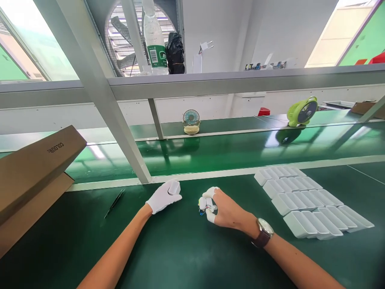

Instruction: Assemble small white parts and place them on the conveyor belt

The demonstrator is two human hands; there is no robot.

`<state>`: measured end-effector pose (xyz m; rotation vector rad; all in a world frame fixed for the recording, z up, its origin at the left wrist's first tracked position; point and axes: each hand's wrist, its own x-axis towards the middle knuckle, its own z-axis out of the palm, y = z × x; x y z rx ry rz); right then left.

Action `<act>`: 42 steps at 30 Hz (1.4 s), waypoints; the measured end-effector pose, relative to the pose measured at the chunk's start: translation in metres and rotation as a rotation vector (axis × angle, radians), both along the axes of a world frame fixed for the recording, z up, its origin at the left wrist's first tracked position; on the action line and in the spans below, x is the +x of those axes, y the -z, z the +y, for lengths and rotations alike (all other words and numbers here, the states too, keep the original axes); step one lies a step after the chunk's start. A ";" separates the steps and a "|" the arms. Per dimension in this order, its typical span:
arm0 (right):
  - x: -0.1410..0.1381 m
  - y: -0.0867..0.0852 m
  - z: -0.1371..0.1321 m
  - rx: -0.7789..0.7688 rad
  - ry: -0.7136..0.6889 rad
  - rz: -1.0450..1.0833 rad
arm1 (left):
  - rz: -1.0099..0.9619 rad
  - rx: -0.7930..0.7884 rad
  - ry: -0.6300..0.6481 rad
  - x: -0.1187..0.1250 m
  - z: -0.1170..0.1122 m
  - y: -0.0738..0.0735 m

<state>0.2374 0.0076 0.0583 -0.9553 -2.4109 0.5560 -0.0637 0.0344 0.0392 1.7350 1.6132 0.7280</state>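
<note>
- dark green table (168, 257) beneath both hands
- rows of white open trays (296, 224) at the table's right
- left hand (161, 199), gloved, grips a small white piece (175, 188) near the far edge
- right hand (218, 206), partly white-capped, pinches a wired white part (205, 203) between left hand and trays

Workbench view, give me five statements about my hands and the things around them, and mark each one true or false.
1. The left hand holds a small white piece. True.
2. The right hand wears a full glove. False: white covers show on its fingertips, and the rest is bare.
3. The right hand holds a white part with wires. True.
4. The watch is on the left wrist. False: it is on the right.
5. The tweezers lie between the hands. False: they lie left of the left hand.
</note>
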 end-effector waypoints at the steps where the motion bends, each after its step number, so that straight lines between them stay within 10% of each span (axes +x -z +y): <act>1: -0.001 -0.001 0.004 -0.019 -0.005 0.017 | 0.020 0.003 0.009 0.004 -0.001 -0.001; 15: 0.013 0.042 0.011 -0.365 -0.005 0.157 | 0.109 0.108 0.064 0.063 -0.048 0.004; 42: -0.008 0.031 -0.028 -0.091 -0.009 0.323 | 0.218 0.264 0.224 0.061 -0.051 0.016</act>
